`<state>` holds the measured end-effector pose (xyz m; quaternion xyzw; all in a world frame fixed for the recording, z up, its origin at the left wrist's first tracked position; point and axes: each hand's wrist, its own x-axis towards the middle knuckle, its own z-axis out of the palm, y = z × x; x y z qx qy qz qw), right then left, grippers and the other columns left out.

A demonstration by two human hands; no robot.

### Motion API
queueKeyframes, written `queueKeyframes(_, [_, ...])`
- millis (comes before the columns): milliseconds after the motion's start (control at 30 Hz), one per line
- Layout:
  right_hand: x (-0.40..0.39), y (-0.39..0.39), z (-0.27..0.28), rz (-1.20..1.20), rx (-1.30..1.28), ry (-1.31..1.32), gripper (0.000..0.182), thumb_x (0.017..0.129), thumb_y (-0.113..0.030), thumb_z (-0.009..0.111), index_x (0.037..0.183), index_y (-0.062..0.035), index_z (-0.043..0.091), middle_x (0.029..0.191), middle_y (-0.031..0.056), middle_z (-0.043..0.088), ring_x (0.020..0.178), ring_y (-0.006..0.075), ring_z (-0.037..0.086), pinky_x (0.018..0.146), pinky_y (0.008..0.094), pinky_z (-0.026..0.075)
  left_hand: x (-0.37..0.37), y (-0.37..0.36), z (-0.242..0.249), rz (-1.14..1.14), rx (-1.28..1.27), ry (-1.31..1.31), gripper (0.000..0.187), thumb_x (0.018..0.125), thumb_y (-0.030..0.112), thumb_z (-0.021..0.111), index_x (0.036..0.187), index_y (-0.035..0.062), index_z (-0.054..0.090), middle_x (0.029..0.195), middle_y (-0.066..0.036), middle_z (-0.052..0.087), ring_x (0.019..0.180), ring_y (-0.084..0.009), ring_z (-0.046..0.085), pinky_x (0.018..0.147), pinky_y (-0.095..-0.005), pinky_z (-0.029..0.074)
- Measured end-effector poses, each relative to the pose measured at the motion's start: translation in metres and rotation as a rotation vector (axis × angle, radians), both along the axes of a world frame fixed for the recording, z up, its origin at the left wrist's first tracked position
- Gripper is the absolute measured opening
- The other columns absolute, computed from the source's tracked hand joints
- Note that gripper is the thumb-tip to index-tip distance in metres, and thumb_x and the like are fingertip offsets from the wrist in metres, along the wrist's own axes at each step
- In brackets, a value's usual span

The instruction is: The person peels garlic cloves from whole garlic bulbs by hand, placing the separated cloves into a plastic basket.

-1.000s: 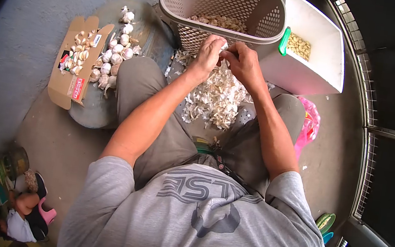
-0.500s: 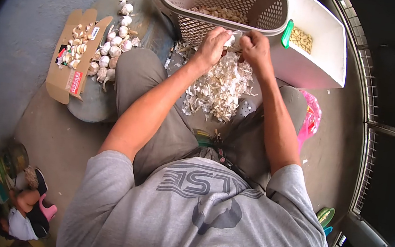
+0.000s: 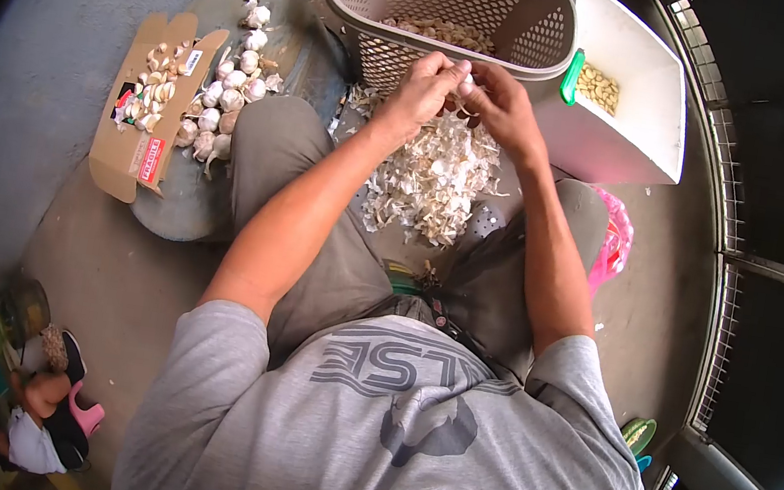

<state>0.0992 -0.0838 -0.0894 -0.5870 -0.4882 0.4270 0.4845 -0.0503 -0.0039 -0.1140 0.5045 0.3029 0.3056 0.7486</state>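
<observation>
Blue-grey wall (image 3: 69, 49) behind, garlic piece (image 3: 468, 79) front and centre

Down low, papery skins (image 3: 430, 185) lie heaped on the floor (image 3: 108, 265), and over their far edge, in front of the lattice basket (image 3: 389, 64), both hands meet! Left hand (image 3: 426, 91): fingers curled in, thumb and fingertips pinching the garlic piece. Right hand (image 3: 505, 113): fingers bent too, tips closed against the other side. Which way does that white morsel point? Fingers cover most of it, so I can't tell its long axis. Off to the left, whole bulbs (image 3: 232, 100) form a long cluster on the round bench (image 3: 178, 215), beside cardboard (image 3: 113, 161) carrying loose cloves (image 3: 158, 90). Over on the right, a white foam box (image 3: 630, 153) stands close by the basket, pale cloves (image 3: 599, 91) at its bottom.
</observation>
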Motion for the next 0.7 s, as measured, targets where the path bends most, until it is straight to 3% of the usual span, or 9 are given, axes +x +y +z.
queueKeyframes(167, [-0.016, 0.002, -0.005, -0.043, 0.096, -0.233, 0.030, 0.098, -0.024, 0.071, 0.100, 0.0046, 0.061, 0.085, 0.0115, 0.068, 0.077, 0.0122, 0.057, 0.068, 0.0307, 0.050, -0.003, -0.002, 0.001, 0.088, -0.124, -0.081, 0.032, 0.106, 0.039, 0.055, 0.096, 0.0095, 0.062, 0.073, 0.001, 0.060, 0.056, -0.0086, 0.056, 0.047, -0.0254, 0.048])
queueKeyframes(200, [-0.018, 0.005, -0.009, -0.036, 0.126, -0.269, 0.029, 0.101, -0.024, 0.067, 0.100, 0.0044, 0.060, 0.082, 0.0110, 0.066, 0.069, 0.0126, 0.059, 0.061, 0.0304, 0.051, -0.004, -0.001, 0.002, 0.102, -0.159, -0.067, 0.036, 0.107, 0.041, 0.054, 0.096, 0.0075, 0.062, 0.073, 0.000, 0.061, 0.055, -0.0100, 0.059, 0.045, -0.0272, 0.051])
queueKeyframes(300, [-0.019, 0.005, -0.003, -0.070, 0.043, 0.103, 0.028, 0.104, -0.024, 0.062, 0.101, 0.0037, 0.059, 0.078, 0.0106, 0.065, 0.060, 0.0133, 0.060, 0.052, 0.0300, 0.050, -0.007, -0.001, 0.005, 0.088, -0.192, -0.057, 0.042, 0.106, 0.046, 0.054, 0.096, 0.0060, 0.060, 0.075, -0.003, 0.063, 0.056, -0.0122, 0.062, 0.046, -0.0274, 0.052])
queueKeyframes(333, [-0.018, 0.007, -0.004, -0.127, 0.047, 0.060, 0.025, 0.106, -0.022, 0.058, 0.101, 0.0028, 0.058, 0.074, 0.0097, 0.064, 0.054, 0.0135, 0.060, 0.045, 0.0295, 0.049, -0.005, 0.000, 0.006, 0.082, -0.203, -0.058, 0.044, 0.105, 0.048, 0.054, 0.096, 0.0055, 0.060, 0.076, -0.004, 0.064, 0.057, -0.0129, 0.063, 0.047, -0.0274, 0.053])
queueKeyframes(467, [-0.021, 0.007, -0.009, -0.246, 0.058, -0.057, 0.021, 0.106, -0.017, 0.057, 0.101, 0.0034, 0.059, 0.072, 0.0084, 0.063, 0.053, 0.0138, 0.060, 0.045, 0.0295, 0.049, 0.005, -0.005, 0.004, 0.012, -0.003, 0.032, 0.039, 0.105, 0.042, 0.057, 0.095, 0.0038, 0.059, 0.078, -0.004, 0.064, 0.060, -0.0111, 0.062, 0.050, -0.0266, 0.053])
queueKeyframes(600, [-0.015, 0.006, -0.006, -0.250, -0.006, 0.223, 0.018, 0.106, -0.013, 0.056, 0.102, 0.0035, 0.059, 0.075, 0.0062, 0.064, 0.055, 0.0118, 0.060, 0.044, 0.0282, 0.050, 0.005, -0.014, 0.003, 0.038, 0.039, -0.055, 0.026, 0.104, 0.024, 0.060, 0.090, 0.0020, 0.061, 0.074, 0.000, 0.060, 0.059, -0.0082, 0.057, 0.049, -0.0264, 0.048])
queueKeyframes(700, [-0.014, 0.005, -0.006, -0.220, 0.000, 0.243, 0.018, 0.106, -0.014, 0.056, 0.102, 0.0033, 0.059, 0.076, 0.0054, 0.062, 0.057, 0.0108, 0.059, 0.044, 0.0281, 0.051, 0.004, -0.009, 0.002, 0.040, -0.077, -0.138, 0.021, 0.103, 0.024, 0.061, 0.091, 0.0071, 0.058, 0.077, 0.000, 0.061, 0.061, -0.0090, 0.059, 0.054, -0.0285, 0.054])
